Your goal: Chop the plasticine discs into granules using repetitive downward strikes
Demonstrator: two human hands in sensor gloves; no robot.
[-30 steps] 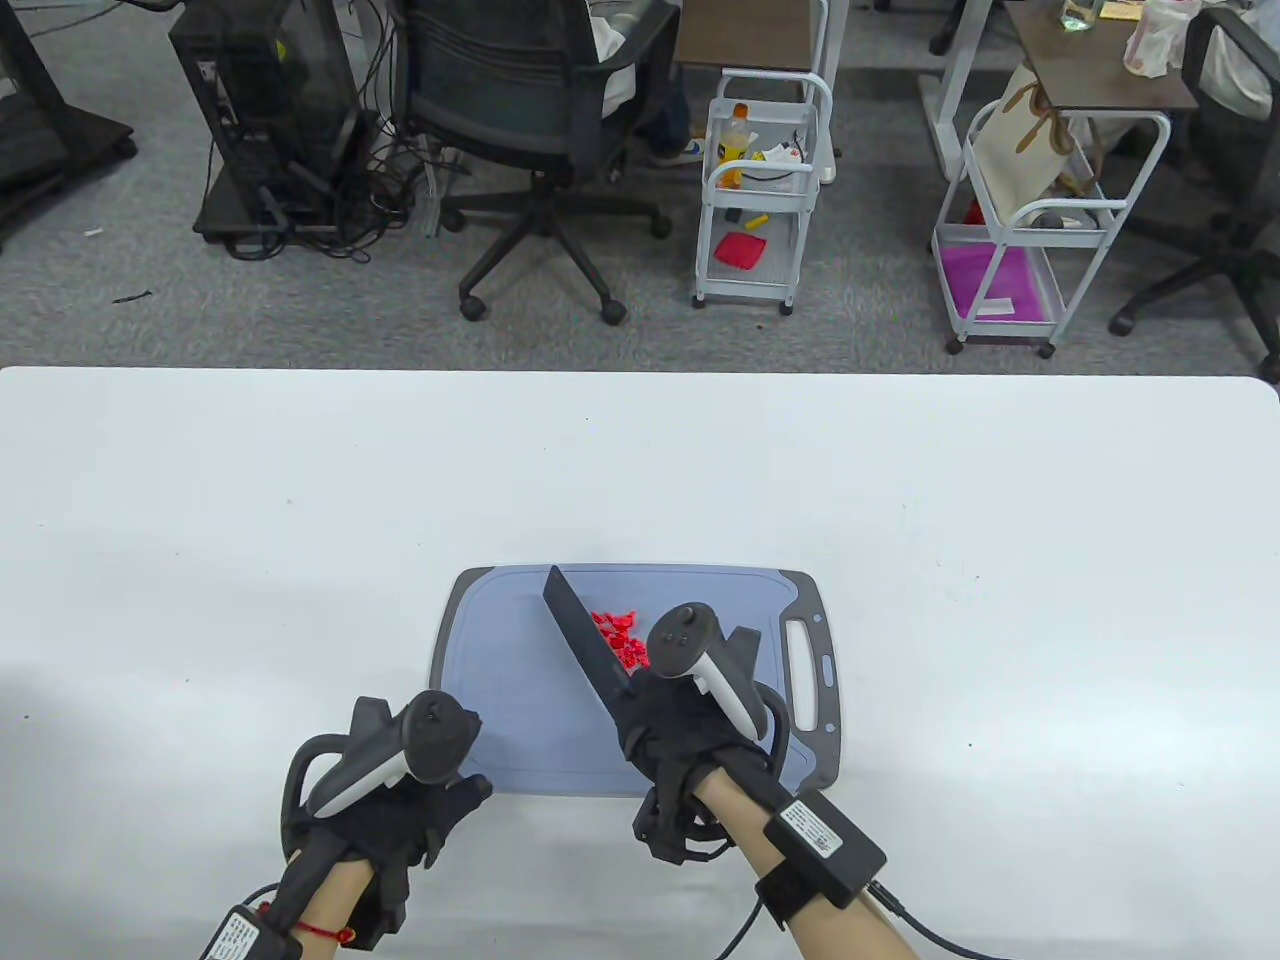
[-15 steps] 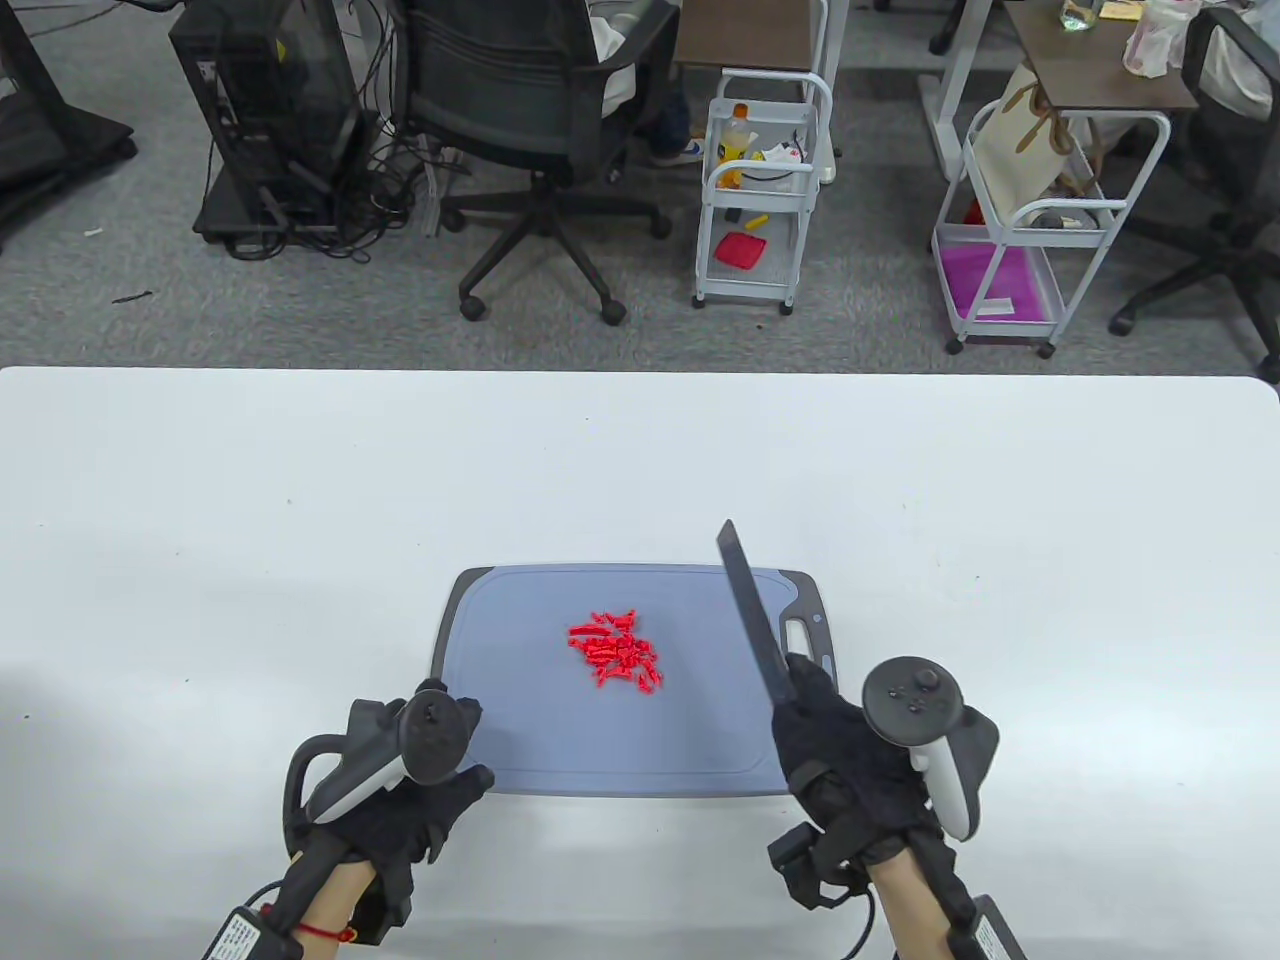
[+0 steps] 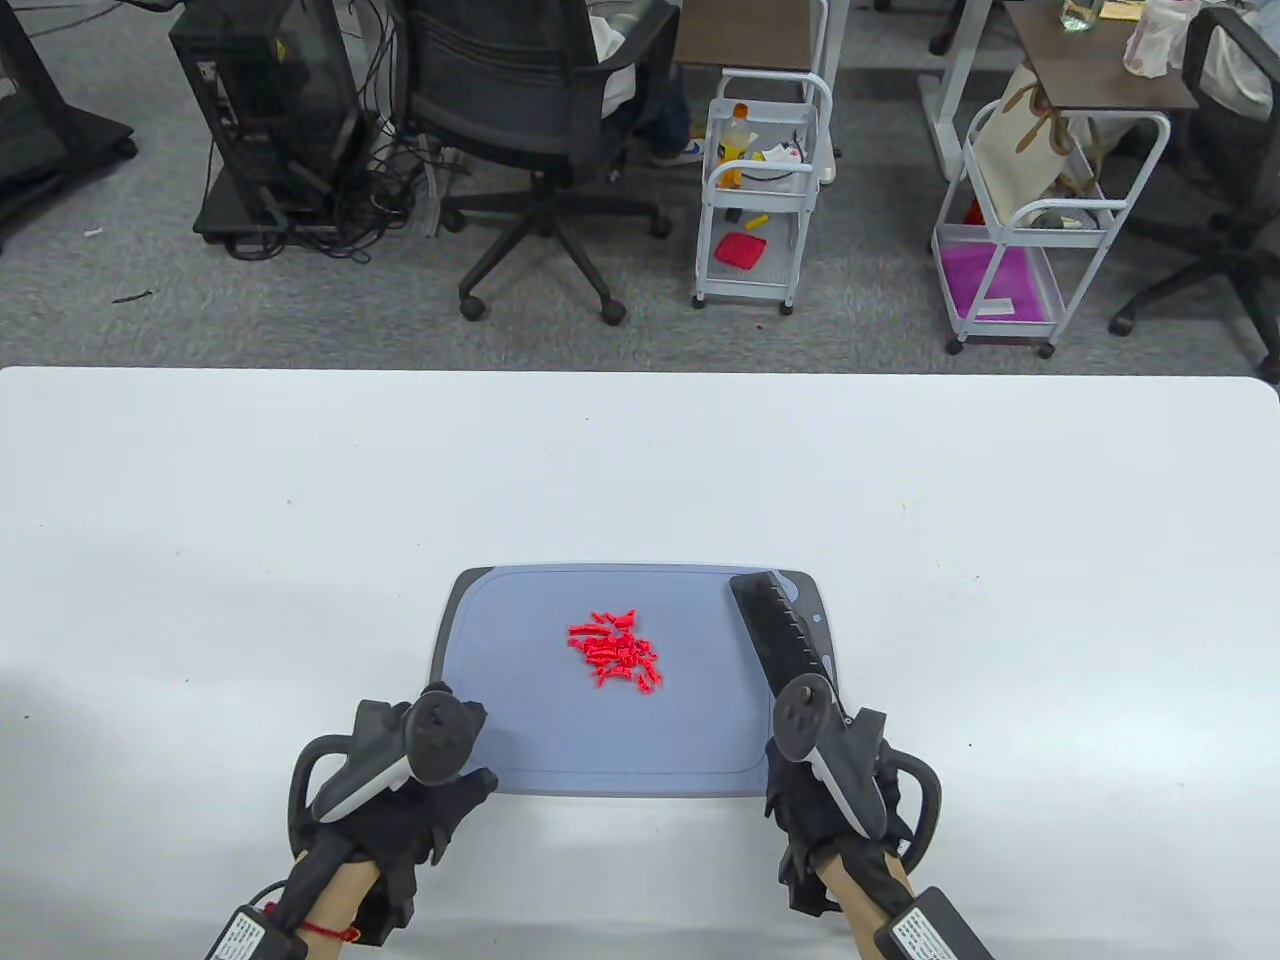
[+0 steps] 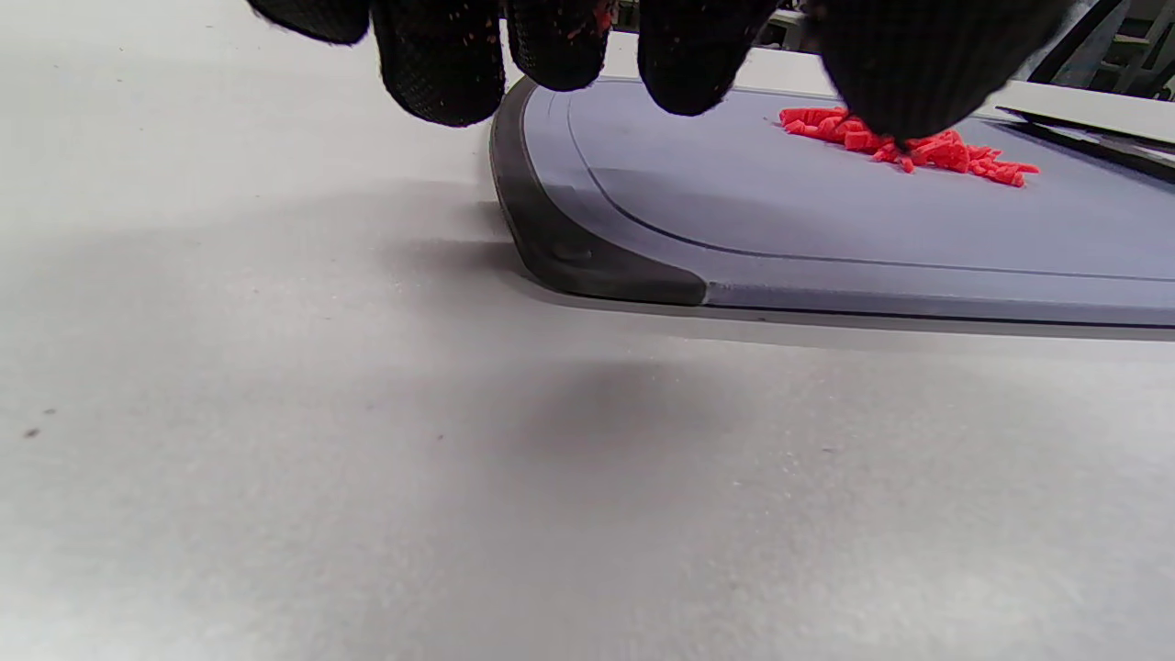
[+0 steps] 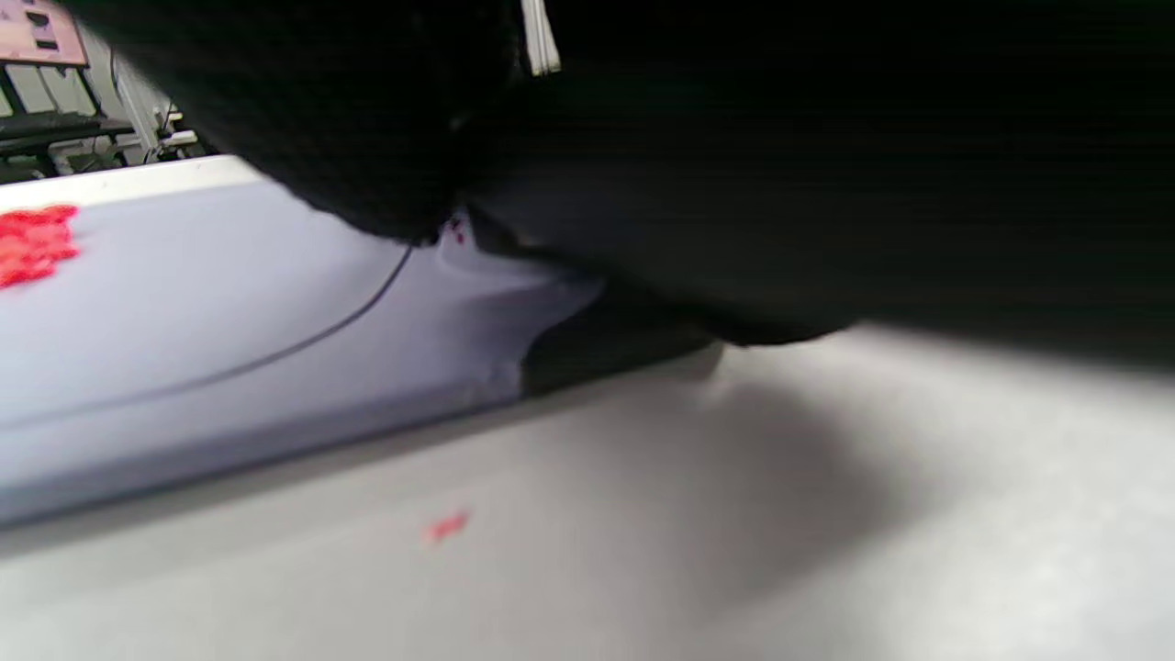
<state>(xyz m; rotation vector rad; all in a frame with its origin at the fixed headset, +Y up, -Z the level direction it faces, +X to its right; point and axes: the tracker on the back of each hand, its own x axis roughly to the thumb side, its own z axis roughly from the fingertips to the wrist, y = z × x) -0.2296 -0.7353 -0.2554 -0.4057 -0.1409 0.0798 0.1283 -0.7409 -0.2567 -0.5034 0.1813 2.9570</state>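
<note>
A pile of red plasticine granules (image 3: 615, 652) lies in the middle of the blue-grey cutting board (image 3: 560, 740). The pile also shows in the left wrist view (image 4: 904, 147) and the right wrist view (image 5: 32, 240). A black knife (image 3: 782, 630) lies flat along the board's right side, blade pointing away. My right hand (image 3: 815, 790) is on its handle at the board's near right corner, and the tracker hides the grip. My left hand (image 3: 455, 800) rests at the board's near left corner, holding nothing, fingers (image 4: 441, 64) hanging just above the board's edge (image 4: 587, 257).
One red crumb (image 5: 447, 525) lies on the white table (image 3: 300, 560) just in front of the board's near right edge. Beyond the table's far edge stand an office chair (image 3: 540, 120) and two white carts (image 3: 755, 190).
My right hand lifted the knife off the granules, swung it to the right and laid it flat on the board's right side. The whole pile is uncovered. My left hand stayed put.
</note>
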